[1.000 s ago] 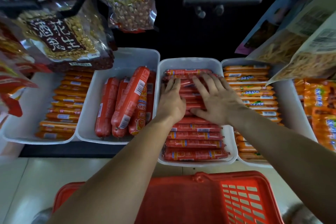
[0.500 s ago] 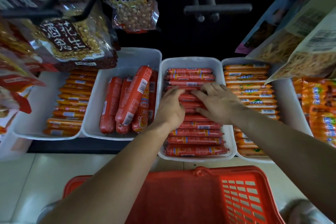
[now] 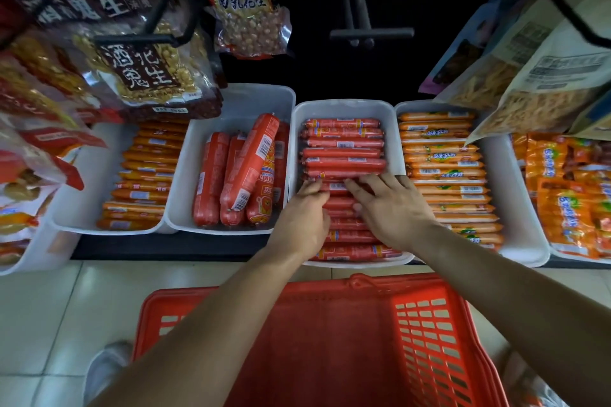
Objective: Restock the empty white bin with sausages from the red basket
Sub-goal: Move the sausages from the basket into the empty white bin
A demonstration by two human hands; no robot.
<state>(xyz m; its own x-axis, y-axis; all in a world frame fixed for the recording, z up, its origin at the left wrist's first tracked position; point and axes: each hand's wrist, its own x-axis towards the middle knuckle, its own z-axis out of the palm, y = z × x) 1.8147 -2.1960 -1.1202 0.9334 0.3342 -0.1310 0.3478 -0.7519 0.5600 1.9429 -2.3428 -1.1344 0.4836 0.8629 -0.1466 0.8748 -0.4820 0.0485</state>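
A white bin [image 3: 347,106] in the middle of the shelf holds a neat stack of thin red sausages [image 3: 344,155] lying crosswise. My left hand [image 3: 305,213] and my right hand [image 3: 391,208] both rest palm down on the sausages in the bin's middle, fingers spread and pressing on them, gripping nothing that I can see. Sausages under the hands are partly hidden. The red basket [image 3: 426,334] stands on the floor below my arms; what it holds is hidden by my forearms.
Left of the bin stands a white bin of thick red sausages [image 3: 238,172] and one of orange sausages [image 3: 145,175]. Right of it are more orange sausages [image 3: 446,172]. Bags of peanuts [image 3: 145,69] and snacks [image 3: 535,76] hang overhead. Tiled floor [image 3: 66,307] lies below.
Both hands have slid toward me along the stack, from the far rows to the middle, uncovering several tidy sausages at the back. The view has tilted slightly.
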